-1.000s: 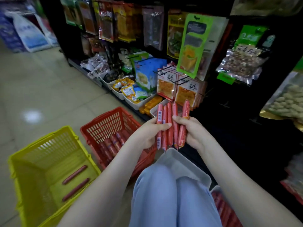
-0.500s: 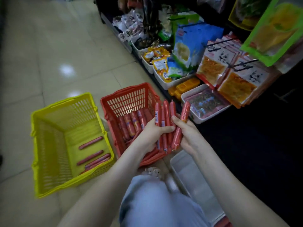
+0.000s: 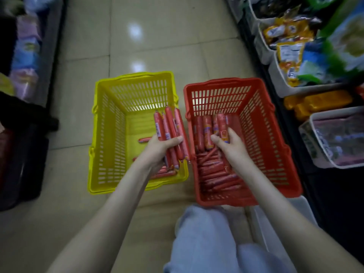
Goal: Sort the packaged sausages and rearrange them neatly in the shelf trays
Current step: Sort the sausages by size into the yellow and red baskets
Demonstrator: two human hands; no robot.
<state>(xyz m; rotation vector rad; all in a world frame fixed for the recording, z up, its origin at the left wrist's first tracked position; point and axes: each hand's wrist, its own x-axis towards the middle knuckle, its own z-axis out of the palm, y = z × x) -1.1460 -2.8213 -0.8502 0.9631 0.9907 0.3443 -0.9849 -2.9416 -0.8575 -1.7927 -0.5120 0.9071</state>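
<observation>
Slim sausages moved over yellow basket (slatted plastic), in L hand

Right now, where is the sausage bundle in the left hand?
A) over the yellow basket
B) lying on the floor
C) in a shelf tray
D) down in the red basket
A: the left hand grips the bundle of thin sausages above the yellow basket, while the right hand is down in the red basket, gripping a thicker sausage.

Shop aisle: stocked snack shelves
</observation>
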